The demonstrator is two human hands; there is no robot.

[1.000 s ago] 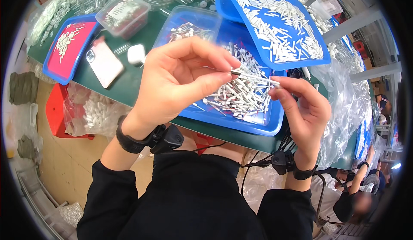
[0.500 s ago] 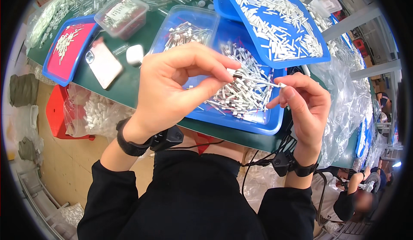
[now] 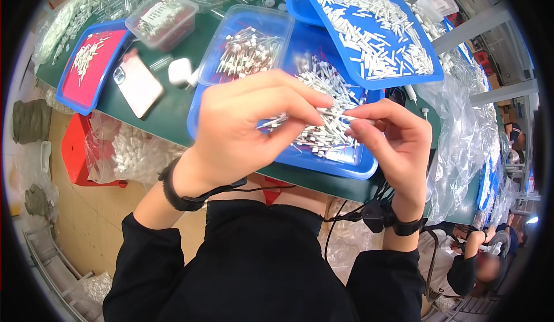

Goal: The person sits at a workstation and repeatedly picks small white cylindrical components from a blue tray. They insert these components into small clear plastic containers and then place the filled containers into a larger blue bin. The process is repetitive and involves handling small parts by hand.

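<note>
My left hand [image 3: 248, 126] is closed in a pinch of thumb and forefinger on a thin, wire-like piece, mostly hidden by the fingers. Just to its right, the fingertips of my right hand [image 3: 398, 143] pinch a small white tube [image 3: 348, 118]. The two pinches nearly meet. Under them stands a blue tray [image 3: 369, 167] with a heap of thin white pieces [image 3: 323, 143], some with red wires. A clear container [image 3: 257, 14] rests over the tray's left part, holding white-ended wire pieces [image 3: 245, 53].
A blue tray [image 3: 398, 81] of short white tubes overlaps at the upper right. Leftward lie a phone [image 3: 138, 85], a white rounded case [image 3: 179, 71], a clear box [image 3: 179, 30] and a red-bottomed blue tray [image 3: 66, 97]. Plastic bags [image 3: 456, 143] lie right; another person [image 3: 461, 264] sits beyond.
My hands have come closer together, the right one moving left and slightly down. The thin piece that stretched between them is now mostly covered by fingers. More of the clear container shows.
</note>
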